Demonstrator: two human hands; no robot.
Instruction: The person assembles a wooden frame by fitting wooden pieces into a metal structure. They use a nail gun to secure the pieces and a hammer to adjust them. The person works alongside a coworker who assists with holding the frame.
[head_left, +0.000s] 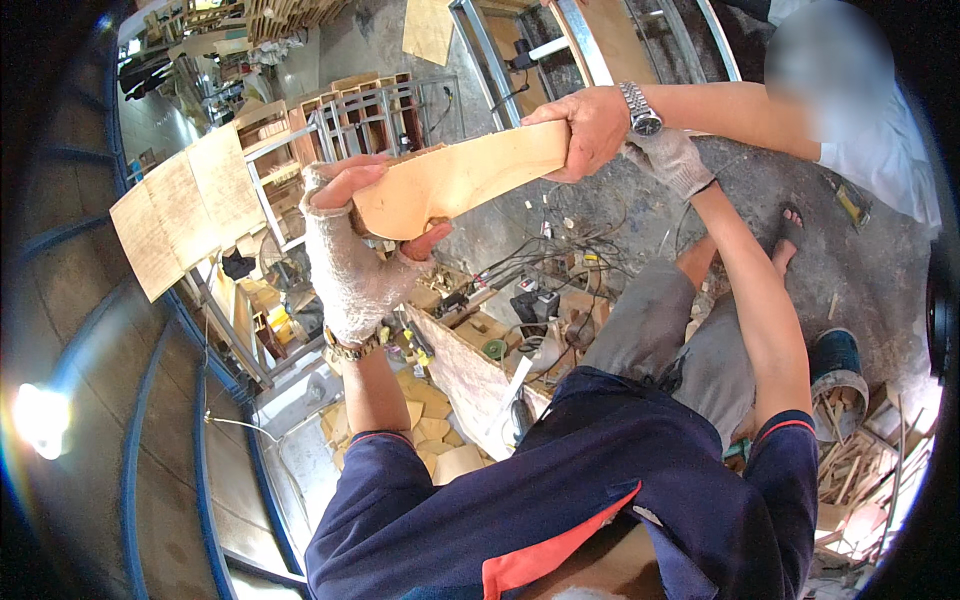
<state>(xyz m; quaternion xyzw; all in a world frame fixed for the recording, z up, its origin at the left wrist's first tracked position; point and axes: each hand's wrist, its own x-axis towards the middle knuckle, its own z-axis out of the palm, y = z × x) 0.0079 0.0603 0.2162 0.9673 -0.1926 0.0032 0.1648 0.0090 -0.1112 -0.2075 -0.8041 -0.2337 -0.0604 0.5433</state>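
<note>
My left hand (345, 245), in a whitish fingerless glove with a watch at the wrist, is closed around the left end of a curved, pale wooden piece (470, 185). My thumb and a fingertip show bare on its surface. Another person's hand (590, 130), wearing a metal wristwatch, grips the right end of the same piece. My right hand (675, 163), also gloved, is up beside that person's wrist, away from the wood. Its fingers are partly hidden there, so their closing cannot be made out.
Below the wood stands a worktable (465, 365) with cables, tools and wood scraps. Cut wooden pieces (425, 415) lie on its left. A bucket of scraps (840, 395) stands at the right. Plywood sheets (190, 210) and metal frames (490, 60) are farther off.
</note>
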